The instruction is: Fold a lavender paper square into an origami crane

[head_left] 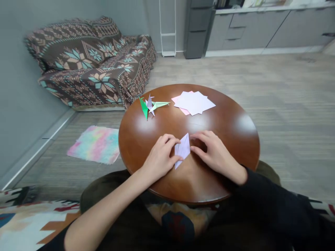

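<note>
A small lilac folded paper (pixel 182 150), shaped like a slanted diamond, lies on the round brown table near its middle. My left hand (pixel 163 155) holds it down by its left side, with thumb and index fingertips on the edge. On the other side, my right hand (pixel 210 150) is curved with thumb and fingers apart, the fingertips right beside the paper's right edge. Whether they touch it I cannot tell. Further back on the table stand several folded paper cranes: a green crane (pixel 144 108), a lilac crane (pixel 150 104) and a pale green crane (pixel 160 104).
A fanned stack of paper sheets (pixel 195 103), white over pink, lies at the back of the table (pixel 230 122). Beyond are a sofa with a patterned cover (pixel 91 66), a pastel rug (pixel 95 143) and grey kitchen cabinets (pixel 251 29).
</note>
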Motion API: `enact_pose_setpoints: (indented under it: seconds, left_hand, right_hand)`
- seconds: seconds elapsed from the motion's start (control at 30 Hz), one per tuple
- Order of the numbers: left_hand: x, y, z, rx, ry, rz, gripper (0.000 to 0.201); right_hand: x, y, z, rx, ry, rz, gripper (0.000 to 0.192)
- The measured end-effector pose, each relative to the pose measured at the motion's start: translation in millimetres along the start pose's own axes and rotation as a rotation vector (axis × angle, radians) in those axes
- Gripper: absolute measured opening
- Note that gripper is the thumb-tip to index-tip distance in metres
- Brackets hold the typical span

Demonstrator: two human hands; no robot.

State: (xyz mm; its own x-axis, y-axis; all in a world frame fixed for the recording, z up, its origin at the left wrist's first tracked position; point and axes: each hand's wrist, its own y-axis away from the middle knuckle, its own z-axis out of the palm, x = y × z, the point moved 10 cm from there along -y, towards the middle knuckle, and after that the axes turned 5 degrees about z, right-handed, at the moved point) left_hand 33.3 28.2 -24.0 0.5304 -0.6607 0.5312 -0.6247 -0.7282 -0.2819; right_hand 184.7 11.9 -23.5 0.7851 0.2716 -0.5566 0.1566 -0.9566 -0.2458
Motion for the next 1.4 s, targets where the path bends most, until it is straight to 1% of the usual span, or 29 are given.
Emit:
enact_pose_setpoints:
  seconds: [0.07,0.13,0.2,0.23,0.3,0.33,0.4,0.43,0.47,0.53,0.63,0.67,0.7,0.77,0.8,0.83,0.87,0.93,0.97,1.0,1.03,1.07,1.1,1.17,1.23,1.27,1.33,1.4]
  left_hand:
    - [-4.2,0.2,-0.8,-0.016,-0.099,-0.076,0.053]
    - [-8.8,-2.0,-0.5,-0.055,-0.145,-0.123,0.064]
    - [-12.5,-6.0,3.6,-0.129,-0.106,-0.134,0.069]
    - [-13.8,-7.9,6.5,-0.173,-0.06,-0.131,0.069]
    - [-15.0,-10.7,10.4,-0.236,0.04,-0.124,0.067]
    - [-14.9,-11.4,10.7,-0.25,0.083,-0.119,0.066]
    - [-12.7,-12.1,8.2,-0.239,0.14,-0.104,0.063]
    - [-11.1,-12.1,5.4,-0.217,0.149,-0.096,0.062]
    - [-9.5,-12.0,2.6,-0.193,0.147,-0.09,0.06]
    - [-7.2,-11.4,-1.1,-0.164,0.127,-0.092,0.059]
    - [-5.9,-11.6,2.1,-0.206,0.115,-0.1,0.063]
    - [-6.5,-12.1,3.8,-0.227,0.113,-0.1,0.062]
    - [-7.6,-12.7,5.3,-0.244,0.113,-0.098,0.061]
    - [-11.5,-14.1,6.4,-0.255,0.137,-0.097,0.053]
    - [-14.6,-14.9,5.0,-0.235,0.173,-0.108,0.05]
    - [-18.8,-15.7,1.1,-0.185,0.229,-0.135,0.051]
    - [-24.5,-15.8,-4.4,-0.109,0.306,-0.182,0.056]
    - [-37.5,-11.6,-11.9,0.052,0.546,-0.329,0.068]
    - [-41.0,-8.1,-8.4,0.088,0.714,-0.413,0.071]
    - [-39.3,-5.1,1.4,0.07,0.919,-0.488,0.066]
    - [-29.5,-3.0,16.9,-0.022,1.15,-0.546,0.06]
    - [-13.6,-1.6,30.8,-0.145,1.357,-0.572,0.062]
    - [-3.4,-1.1,36.8,-0.181,1.505,-0.597,0.063]
    - [1.0,-2.8,38.8,-0.098,1.677,-0.643,0.054]
    - [-1.9,-3.8,39.1,-0.025,1.729,-0.667,0.044]
    - [-5.3,-4.1,38.3,0.002,1.717,-0.669,0.042]
    - [-15.6,-3.2,35.5,0.044,1.628,-0.669,0.04]
    - [-28.4,-0.5,33.1,0.073,1.489,-0.68,0.041]
  right_hand:
    - [3.5,-7.1,5.1,-0.013,0.021,0.006,0.041]
    - [0.7,-15.3,13.9,-0.07,0.056,-0.029,0.063]
    - [-6.2,-24.6,22.8,-0.141,0.097,-0.091,0.077]
    - [-9.2,-29.4,26.6,-0.176,0.119,-0.115,0.078]
    - [-14.1,-36.8,34.5,-0.263,0.123,-0.148,0.062]
    - [-16.2,-39.7,35.8,-0.284,0.112,-0.157,0.055]
    - [-18.5,-42.5,36.0,-0.304,0.089,-0.162,0.038]
    - [-18.6,-42.5,35.1,-0.302,0.079,-0.158,0.033]
    - [-18.1,-41.6,34.2,-0.298,0.071,-0.151,0.03]
    - [-15.3,-38.1,33.0,-0.295,0.045,-0.128,0.031]
    - [-10.7,-31.6,31.7,-0.301,-0.006,-0.092,0.047]
    - [-9.6,-29.6,30.8,-0.305,-0.022,-0.081,0.048]
    - [-9.1,-27.8,29.3,-0.308,-0.035,-0.073,0.043]
    - [-9.4,-24.7,24.7,-0.309,-0.052,-0.064,0.02]
    - [-10.5,-23.6,20.7,-0.296,-0.065,-0.067,0.012]
    - [-12.4,-22.9,14.7,-0.262,-0.084,-0.079,0.011]
    - [-14.9,-22.9,5.2,-0.189,-0.108,-0.1,0.013]
    - [-21.0,-20.8,-20.8,0.049,-0.115,-0.169,0.015]
    - [-25.1,-17.2,-33.4,0.183,-0.083,-0.217,0.016]
    - [-30.5,-12.3,-42.6,0.297,-0.029,-0.273,0.017]
    - [-36.7,-7.1,-47.8,0.383,0.037,-0.332,0.019]
    - [-43.3,-2.2,-49.9,0.442,0.098,-0.395,0.02]
    - [-49.4,2.1,-49.6,0.478,0.148,-0.455,0.022]
    - [-58.2,8.1,-47.1,0.508,0.214,-0.543,0.024]
    - [-61.7,10.4,-44.5,0.504,0.256,-0.574,0.024]
    - [-61.7,10.2,-42.7,0.489,0.272,-0.571,0.023]
    - [-60.6,9.3,-38.0,0.438,0.285,-0.558,0.019]
    - [-60.1,8.8,-28.3,0.336,0.272,-0.568,0.016]
